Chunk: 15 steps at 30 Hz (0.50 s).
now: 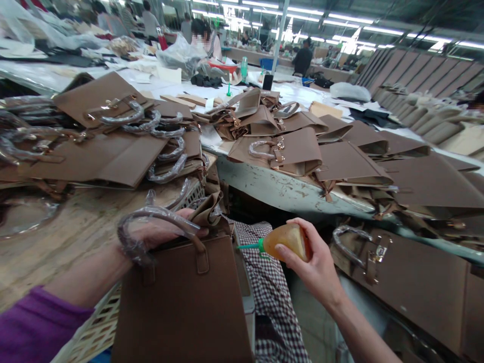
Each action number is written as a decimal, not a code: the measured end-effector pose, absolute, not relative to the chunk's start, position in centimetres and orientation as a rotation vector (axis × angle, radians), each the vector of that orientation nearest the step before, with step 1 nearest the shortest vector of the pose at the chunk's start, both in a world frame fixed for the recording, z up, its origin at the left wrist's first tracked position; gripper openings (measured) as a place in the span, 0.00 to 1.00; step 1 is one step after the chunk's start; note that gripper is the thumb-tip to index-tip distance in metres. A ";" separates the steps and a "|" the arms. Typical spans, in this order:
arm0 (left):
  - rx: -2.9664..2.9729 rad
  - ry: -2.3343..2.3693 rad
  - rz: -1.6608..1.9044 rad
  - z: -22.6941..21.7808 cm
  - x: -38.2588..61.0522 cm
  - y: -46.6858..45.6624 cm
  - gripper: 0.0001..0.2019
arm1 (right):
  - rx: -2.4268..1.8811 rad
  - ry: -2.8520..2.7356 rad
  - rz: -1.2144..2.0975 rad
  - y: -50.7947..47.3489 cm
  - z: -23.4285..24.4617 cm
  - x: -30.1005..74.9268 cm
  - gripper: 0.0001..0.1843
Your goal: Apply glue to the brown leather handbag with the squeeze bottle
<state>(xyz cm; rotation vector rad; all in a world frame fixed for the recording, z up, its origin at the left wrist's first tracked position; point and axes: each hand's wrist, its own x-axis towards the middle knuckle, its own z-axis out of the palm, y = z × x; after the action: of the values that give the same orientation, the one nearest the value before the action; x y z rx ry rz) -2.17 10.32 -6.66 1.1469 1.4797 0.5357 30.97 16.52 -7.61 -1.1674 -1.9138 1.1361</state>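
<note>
A brown handbag [181, 307] stands upright in front of me, its curved handle [153, 217] wrapped in clear plastic. My left hand [170, 229] reaches under that handle and grips the bag at its top opening; the fingertips are partly hidden by the handle and the folded side. In my right hand [312, 254] is a squeeze bottle [283, 242] of amber liquid, lying on its side. Its thin green nozzle [247, 246] points left, with the tip close to the bag's upper right side edge.
Brown bags with wrapped handles [98, 151] pile up on the wooden surface [75, 227] at left. More bags [291, 151] cover the pale-edged table [264, 186] ahead. A bag with metal fittings [416, 282] lies at lower right. A plastic basket [94, 327] is beside my left arm. People work farther back.
</note>
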 end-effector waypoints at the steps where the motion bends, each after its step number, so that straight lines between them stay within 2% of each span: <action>1: 1.142 1.479 0.538 -6.6 -2.1 10.3 0.17 | -1.162 -1.931 1.121 16.5 -7.6 31.0 0.25; 8: 1.114 1.490 0.531 -6.6 -2.0 10.4 0.20 | -1.148 -2.044 1.146 16.6 -7.3 31.7 0.22; 15: 1.110 1.514 0.527 -6.4 -1.8 10.4 0.18 | -1.198 -2.147 1.235 16.0 -7.5 32.6 0.20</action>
<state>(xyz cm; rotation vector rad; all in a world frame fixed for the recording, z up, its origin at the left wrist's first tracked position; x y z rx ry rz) -1.75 10.42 -6.38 1.1097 1.5140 0.5271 32.59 16.05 -7.52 -1.1983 -2.1471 1.2355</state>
